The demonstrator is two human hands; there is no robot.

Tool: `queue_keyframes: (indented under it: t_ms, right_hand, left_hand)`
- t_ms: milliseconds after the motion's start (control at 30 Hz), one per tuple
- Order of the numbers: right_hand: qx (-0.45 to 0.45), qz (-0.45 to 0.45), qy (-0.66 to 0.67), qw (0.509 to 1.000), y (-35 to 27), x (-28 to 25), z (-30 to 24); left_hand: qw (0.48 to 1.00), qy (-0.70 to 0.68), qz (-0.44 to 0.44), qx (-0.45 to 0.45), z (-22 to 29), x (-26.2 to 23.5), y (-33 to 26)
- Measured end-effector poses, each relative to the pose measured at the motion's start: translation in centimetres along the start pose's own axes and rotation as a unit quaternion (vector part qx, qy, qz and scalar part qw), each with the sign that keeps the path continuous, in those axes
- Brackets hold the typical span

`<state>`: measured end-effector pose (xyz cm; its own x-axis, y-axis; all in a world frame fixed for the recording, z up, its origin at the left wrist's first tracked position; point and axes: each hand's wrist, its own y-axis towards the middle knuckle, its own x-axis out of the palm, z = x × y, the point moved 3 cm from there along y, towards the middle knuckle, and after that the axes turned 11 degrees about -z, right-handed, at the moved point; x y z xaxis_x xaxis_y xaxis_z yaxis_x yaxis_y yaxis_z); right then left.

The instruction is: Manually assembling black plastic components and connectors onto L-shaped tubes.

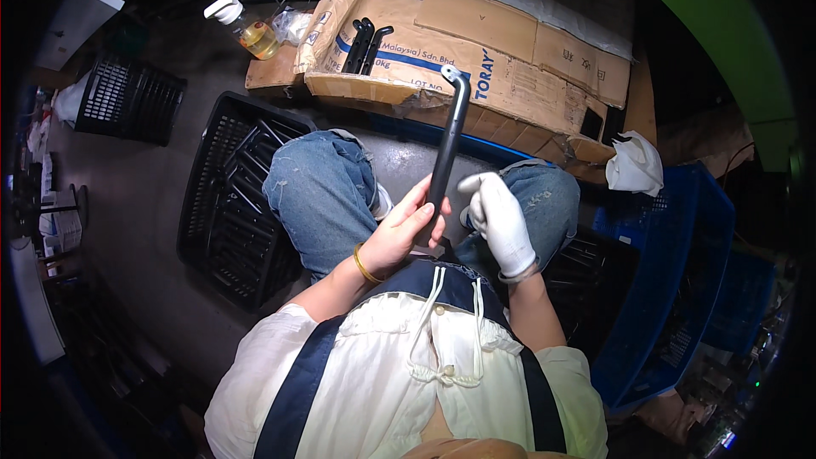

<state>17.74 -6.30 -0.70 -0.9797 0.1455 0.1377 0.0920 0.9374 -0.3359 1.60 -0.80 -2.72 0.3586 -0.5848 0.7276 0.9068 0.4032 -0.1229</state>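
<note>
My left hand (pixel 401 229), bare with a yellow band at the wrist, grips the lower end of a long black bent bar (pixel 448 140) and holds it upright over my lap. Its hooked top reaches the flattened cardboard (pixel 510 42) ahead. In a white glove, my right hand (pixel 500 221) sits just right of the bar with its fingers curled near the shaft; I cannot tell whether it holds anything. My knees in blue jeans are on either side.
A black plastic crate (pixel 234 204) with several similar black bars stands at my left. Two black parts (pixel 365 44) lie on the cardboard. A bottle of yellow liquid (pixel 248 30), a white rag (pixel 633 166), blue crates (pixel 671 289) at right and another black crate (pixel 127 98) surround me.
</note>
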Motion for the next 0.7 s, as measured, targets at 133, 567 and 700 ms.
queue_keyframes:
  t_ms: [133,567,700]
  right_hand:
    - [-0.027,-0.011,-0.363,0.931,-2.3,2.2,-1.9]
    - [-0.069,-0.007,-0.455,0.888,-2.9,3.9,-2.4]
    - [-0.071,0.000,-0.453,0.889,-3.0,4.0,-2.5]
  left_hand:
    - [0.999,0.044,-0.019,0.023,0.7,-0.8,-0.3]
    - [0.989,0.144,-0.034,0.016,1.5,0.0,-0.6]
    - [0.984,0.171,-0.034,0.024,1.5,0.1,-0.5]
